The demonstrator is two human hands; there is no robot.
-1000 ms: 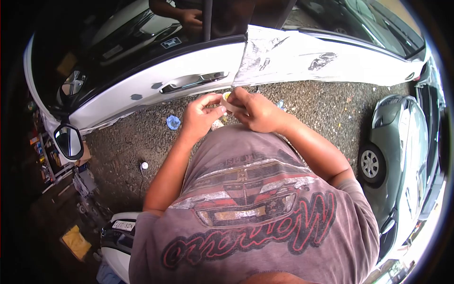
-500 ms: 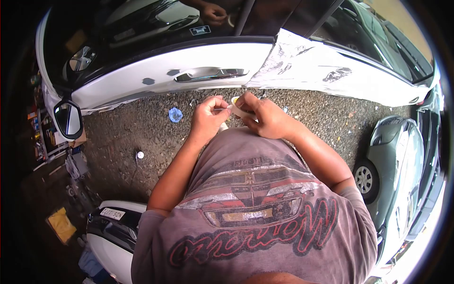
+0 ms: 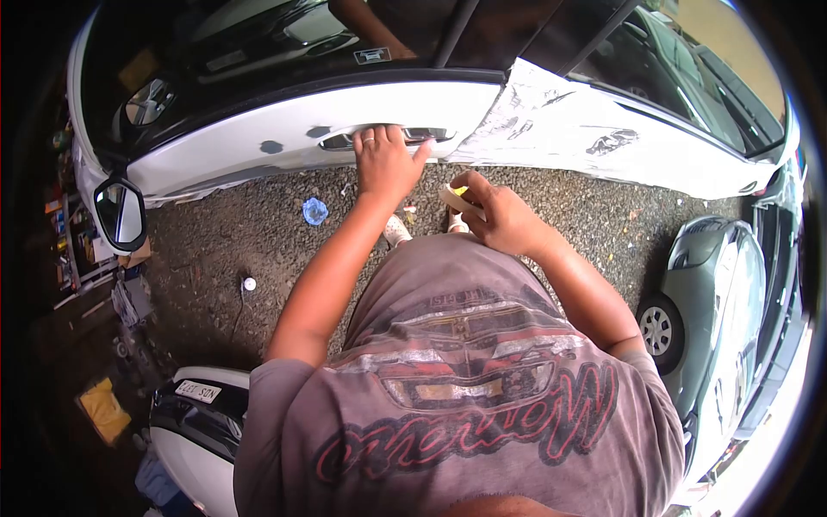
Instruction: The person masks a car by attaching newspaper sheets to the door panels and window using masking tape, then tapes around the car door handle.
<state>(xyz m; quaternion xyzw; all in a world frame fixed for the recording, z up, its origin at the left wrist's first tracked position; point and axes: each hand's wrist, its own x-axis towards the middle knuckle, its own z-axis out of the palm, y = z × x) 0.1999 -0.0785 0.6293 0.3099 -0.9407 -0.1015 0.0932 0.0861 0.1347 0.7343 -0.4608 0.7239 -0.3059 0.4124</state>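
- A person in a faded printed T-shirt stands facing the side of a white car, close enough for both forearms to extend over the gravel to the bodywork.
- The right hand, held in front of the waist, grips what appears to be a pale roll of tape, thumb and fingers closed about its rim; a touch of yellow shows at the core. Holding it one-handed probably serves to leave the other hand free.
- The left hand, a ring on one finger, reaches to the chrome-trimmed door handle. Its fingers lie together across the handle, thumb set apart; whether they pull, press or merely rest there cannot be told, as the tips are partly lost against the trim.
- Around the handle, the white door carries two dull grey patches ahead of the hand.
- Behind the handle, a loose white sheet hangs over the adjoining panel, its marked surface creased; it seems placed there as a cover.
- Below, pale shoes stand on the gravel, near a crumpled blue scrap.
- Farther off, a grey car is parked to the right, well apart from the hands.
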